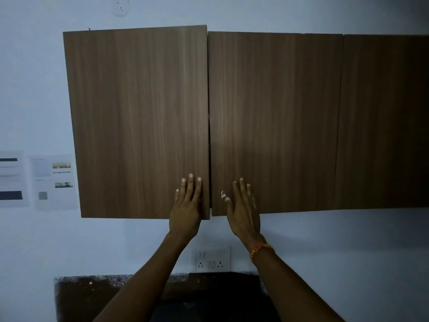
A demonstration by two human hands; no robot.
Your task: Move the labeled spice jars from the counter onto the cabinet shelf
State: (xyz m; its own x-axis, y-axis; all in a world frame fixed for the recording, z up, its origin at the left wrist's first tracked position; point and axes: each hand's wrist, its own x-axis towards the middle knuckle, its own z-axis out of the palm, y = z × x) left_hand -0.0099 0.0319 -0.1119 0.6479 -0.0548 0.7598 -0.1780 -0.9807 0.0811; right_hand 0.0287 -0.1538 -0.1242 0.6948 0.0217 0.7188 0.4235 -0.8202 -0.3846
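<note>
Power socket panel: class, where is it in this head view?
The power socket panel sits on the wall low in the centre, between the forearms, below the cabinet doors.

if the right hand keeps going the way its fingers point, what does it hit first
Nothing new, it seems: the right hand already lies flat on the right cabinet door, fingers pointing up its face. Sliding on, it would only cross more bare door; no handle shows there.

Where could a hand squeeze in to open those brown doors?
Only the thin dark gap between the left brown wooden door and the middle brown wooden door. The left hand and right hand crowd its bottom end.
</note>
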